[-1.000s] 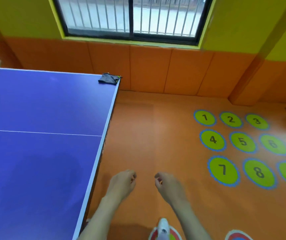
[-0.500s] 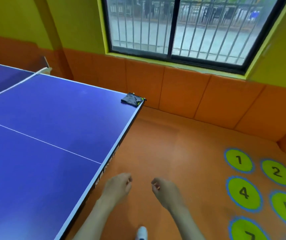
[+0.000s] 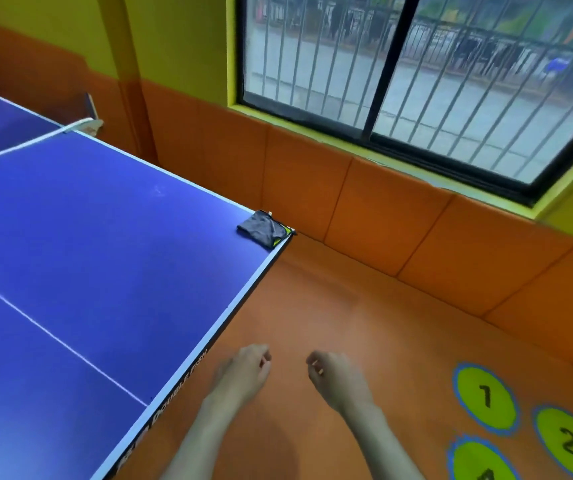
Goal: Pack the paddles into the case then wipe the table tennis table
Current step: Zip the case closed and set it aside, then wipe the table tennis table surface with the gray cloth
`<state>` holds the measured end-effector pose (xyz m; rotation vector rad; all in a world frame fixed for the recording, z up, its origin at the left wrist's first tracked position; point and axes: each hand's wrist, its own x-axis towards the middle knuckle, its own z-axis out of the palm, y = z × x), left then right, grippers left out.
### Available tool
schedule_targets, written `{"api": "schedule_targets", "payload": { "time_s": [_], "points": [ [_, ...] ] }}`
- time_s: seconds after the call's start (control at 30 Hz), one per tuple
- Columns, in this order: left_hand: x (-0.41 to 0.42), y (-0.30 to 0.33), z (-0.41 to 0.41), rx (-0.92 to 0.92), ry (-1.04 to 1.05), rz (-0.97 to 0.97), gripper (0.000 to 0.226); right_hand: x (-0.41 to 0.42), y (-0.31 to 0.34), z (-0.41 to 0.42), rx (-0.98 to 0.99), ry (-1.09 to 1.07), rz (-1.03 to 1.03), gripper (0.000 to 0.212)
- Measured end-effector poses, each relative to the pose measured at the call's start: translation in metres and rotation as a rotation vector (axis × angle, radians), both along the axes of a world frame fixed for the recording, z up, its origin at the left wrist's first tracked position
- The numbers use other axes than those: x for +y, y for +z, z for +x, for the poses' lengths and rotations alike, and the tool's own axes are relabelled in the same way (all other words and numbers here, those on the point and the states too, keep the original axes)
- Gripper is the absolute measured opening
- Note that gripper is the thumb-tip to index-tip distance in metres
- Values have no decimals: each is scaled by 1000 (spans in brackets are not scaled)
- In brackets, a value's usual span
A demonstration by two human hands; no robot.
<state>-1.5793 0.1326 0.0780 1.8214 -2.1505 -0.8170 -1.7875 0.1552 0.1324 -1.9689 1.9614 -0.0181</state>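
The blue table tennis table fills the left side, with a white centre line and its net at the far left. A folded grey cloth with a yellow-green edge lies on the table's far right corner. My left hand hangs just off the table's end edge over the orange floor, its fingers loosely curled and holding nothing. My right hand hangs beside it, also loosely curled and holding nothing. No paddles or case are in view.
Orange floor stretches to the right of the table. Green numbered circles are painted on it at the lower right. An orange padded wall and a barred window stand behind.
The view has swung left and closer along the table's end; the cloth on the corner now appears nearer. Both hands stay low, loosely curled and holding nothing.
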Motion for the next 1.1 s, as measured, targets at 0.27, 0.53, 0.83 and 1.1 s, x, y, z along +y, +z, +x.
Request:
{"api": "schedule_targets", "payload": {
  "time_s": [0.27,0.53,0.83,1.1],
  "points": [
    [-99,-12,-32,-122,45,2,9,-134,-11,-41,38,148,-2,24],
    [-194,-7,-70,-210,225,10,13,-271,-32,-96,31,332,-20,25],
    [-279,2,-67,-217,474,98,21,-394,-42,-73,-91,501,36,24],
    [-345,-47,-29,-152,636,180,19,-495,-98,-29,-111,589,389,25]
  ]
}}
